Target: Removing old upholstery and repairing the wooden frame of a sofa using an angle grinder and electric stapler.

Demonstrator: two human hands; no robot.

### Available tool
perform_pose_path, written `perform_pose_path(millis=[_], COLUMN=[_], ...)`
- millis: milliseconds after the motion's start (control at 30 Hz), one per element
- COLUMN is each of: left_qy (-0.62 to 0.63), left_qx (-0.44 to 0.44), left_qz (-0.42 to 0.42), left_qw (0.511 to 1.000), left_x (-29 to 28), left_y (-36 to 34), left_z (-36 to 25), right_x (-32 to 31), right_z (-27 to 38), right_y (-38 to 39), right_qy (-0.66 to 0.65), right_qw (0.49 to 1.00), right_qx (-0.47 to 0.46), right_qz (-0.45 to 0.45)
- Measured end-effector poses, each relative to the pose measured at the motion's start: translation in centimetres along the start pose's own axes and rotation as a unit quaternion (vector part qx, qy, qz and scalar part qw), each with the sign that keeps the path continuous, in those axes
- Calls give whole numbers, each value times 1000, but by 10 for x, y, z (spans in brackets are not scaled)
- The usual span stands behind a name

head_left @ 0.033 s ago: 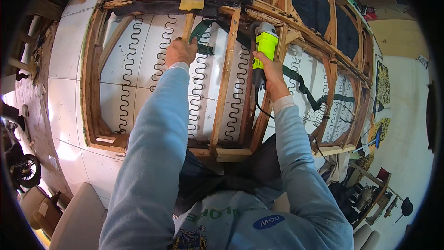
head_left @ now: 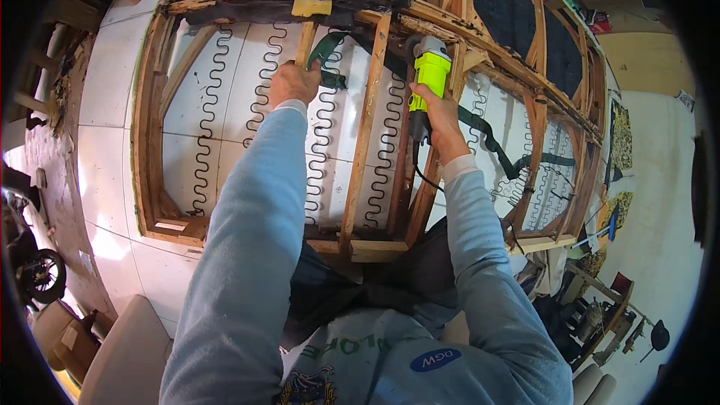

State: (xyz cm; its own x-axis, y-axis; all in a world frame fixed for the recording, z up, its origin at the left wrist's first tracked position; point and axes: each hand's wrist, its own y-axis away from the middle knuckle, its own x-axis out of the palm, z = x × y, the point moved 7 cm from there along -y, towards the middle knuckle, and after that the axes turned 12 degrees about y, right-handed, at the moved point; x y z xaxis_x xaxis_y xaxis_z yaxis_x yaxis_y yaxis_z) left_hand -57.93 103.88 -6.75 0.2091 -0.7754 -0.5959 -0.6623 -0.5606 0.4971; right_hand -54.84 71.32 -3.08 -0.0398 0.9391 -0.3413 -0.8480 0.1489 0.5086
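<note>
My right hand (head_left: 441, 121) is wrapped around the body of a bright yellow-green angle grinder (head_left: 431, 81). The tool's head lies at the frame's middle rail, its disc partly hidden; a black cord trails from its lower end. Closed around a short wooden slat (head_left: 306, 43), my left hand (head_left: 294, 84) sits left of the grinder. Beside that hand hangs a dark green webbing strap (head_left: 327, 46). Both hands are over a bare wooden furniture frame (head_left: 366, 131), where wavy metal springs (head_left: 324, 131) run lengthwise.
Another loose strap (head_left: 491, 142) snakes across the frame's right side. Dark fabric (head_left: 547, 37) backs the far section. White floor tiles (head_left: 109, 180) lie at left, with a cushion (head_left: 127, 356) at lower left. Tools and scraps (head_left: 600, 315) clutter the lower right.
</note>
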Motion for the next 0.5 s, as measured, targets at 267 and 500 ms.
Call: perform_pose_path(millis=[267,500], left_qy=[12,33], left_qx=[-6,-37], left_qz=[48,65], left_qw=[999,997], left_x=[9,17], left_y=[-14,-20], left_z=[6,8], right_x=[4,10], right_z=[7,15], right_y=[6,8], right_qy=[-29,-19], right_qw=[999,999], right_qx=[16,43], right_qz=[18,5])
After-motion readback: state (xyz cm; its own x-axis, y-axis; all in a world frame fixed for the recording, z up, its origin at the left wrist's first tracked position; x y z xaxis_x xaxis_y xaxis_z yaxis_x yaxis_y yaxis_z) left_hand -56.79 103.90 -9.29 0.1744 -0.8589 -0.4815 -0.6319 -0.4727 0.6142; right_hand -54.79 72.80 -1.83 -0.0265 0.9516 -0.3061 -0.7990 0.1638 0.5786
